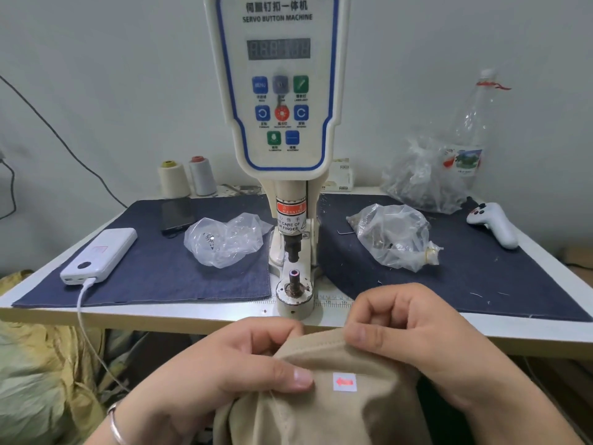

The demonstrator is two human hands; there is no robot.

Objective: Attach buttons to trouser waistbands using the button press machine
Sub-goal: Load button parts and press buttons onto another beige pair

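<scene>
Both hands, left and right, pinch the tan waistband, stretching it flat. It sits just before the lower die, likely for alignment

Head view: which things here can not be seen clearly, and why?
- Trousers: mostly cut off by the bottom edge; waistband partly covered by left hand and right hand.
- Display on the button machine: digits blurred.
- Clear bags: contents too small to identify.
- Phone: screen dark.
</scene>
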